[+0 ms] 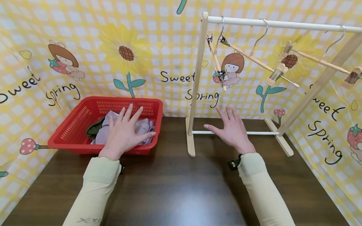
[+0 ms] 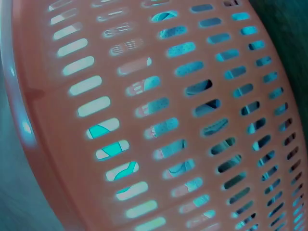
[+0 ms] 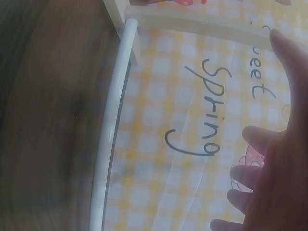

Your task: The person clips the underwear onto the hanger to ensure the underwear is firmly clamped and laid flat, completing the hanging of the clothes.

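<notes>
My left hand (image 1: 124, 135) is held palm down with fingers spread, over the front part of a red plastic basket (image 1: 66, 146). Folded lilac cloth (image 1: 144, 125) lies in the basket under that hand, partly hidden by it, beside a dark green cloth (image 1: 94, 128). The left wrist view shows only the basket's slotted wall (image 2: 139, 110). My right hand (image 1: 233, 130) has its fingers spread and holds nothing. In the head view it overlaps the lower white bar (image 1: 263, 133) of a small wooden garment rack (image 1: 197, 78).
Three wooden clip hangers hang from the rack's white top rail (image 1: 297, 25): a left one (image 1: 216, 59), a middle one (image 1: 254, 59) and a right one (image 1: 322, 62). The rack's feet (image 1: 190, 144) stand on a dark wooden table (image 1: 172, 188). Yellow checked cloth (image 1: 169, 40) surrounds the table.
</notes>
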{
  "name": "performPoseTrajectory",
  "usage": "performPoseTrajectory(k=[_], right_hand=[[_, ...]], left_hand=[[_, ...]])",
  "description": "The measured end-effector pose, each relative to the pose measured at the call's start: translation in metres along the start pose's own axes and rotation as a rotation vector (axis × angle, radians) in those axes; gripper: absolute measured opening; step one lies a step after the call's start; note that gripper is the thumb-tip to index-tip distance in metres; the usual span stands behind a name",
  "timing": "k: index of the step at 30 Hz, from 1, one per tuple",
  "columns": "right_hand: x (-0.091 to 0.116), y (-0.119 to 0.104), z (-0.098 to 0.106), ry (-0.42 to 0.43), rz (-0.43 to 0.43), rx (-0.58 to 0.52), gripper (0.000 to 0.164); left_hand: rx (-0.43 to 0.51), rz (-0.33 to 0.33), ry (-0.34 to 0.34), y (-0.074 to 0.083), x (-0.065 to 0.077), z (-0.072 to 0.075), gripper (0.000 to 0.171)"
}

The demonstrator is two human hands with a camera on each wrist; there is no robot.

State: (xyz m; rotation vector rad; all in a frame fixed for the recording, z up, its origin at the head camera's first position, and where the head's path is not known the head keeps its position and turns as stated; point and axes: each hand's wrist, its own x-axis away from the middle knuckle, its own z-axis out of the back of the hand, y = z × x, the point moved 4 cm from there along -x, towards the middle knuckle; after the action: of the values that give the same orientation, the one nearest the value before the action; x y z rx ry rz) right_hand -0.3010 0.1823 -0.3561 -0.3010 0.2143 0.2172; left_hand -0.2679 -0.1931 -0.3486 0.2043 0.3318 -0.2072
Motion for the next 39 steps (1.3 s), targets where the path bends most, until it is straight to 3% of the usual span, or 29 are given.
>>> performPoseTrajectory(k=[15,23,28,32,39], right_hand=[[0.003,-0.017,0.007,0.078,0.058,-0.058,0.097],[0.012,-0.034,0.013,0.181,0.117,-0.115,0.084],[0.019,-0.051,0.021,0.337,0.2,-0.21,0.062],[0.025,-0.068,0.026,0.465,0.326,-0.274,0.044],[0.03,-0.097,0.022,0.524,0.466,-0.342,0.035]], left_hand=[[0.006,0.026,-0.021,-0.009,0.003,0.005,0.103],[0.009,0.027,0.003,-0.011,0.006,0.013,0.102],[0.011,0.052,0.001,-0.014,0.008,0.019,0.101],[0.01,0.065,0.001,-0.015,0.008,0.024,0.097],[0.006,0.061,-0.011,-0.016,0.01,0.032,0.091]])
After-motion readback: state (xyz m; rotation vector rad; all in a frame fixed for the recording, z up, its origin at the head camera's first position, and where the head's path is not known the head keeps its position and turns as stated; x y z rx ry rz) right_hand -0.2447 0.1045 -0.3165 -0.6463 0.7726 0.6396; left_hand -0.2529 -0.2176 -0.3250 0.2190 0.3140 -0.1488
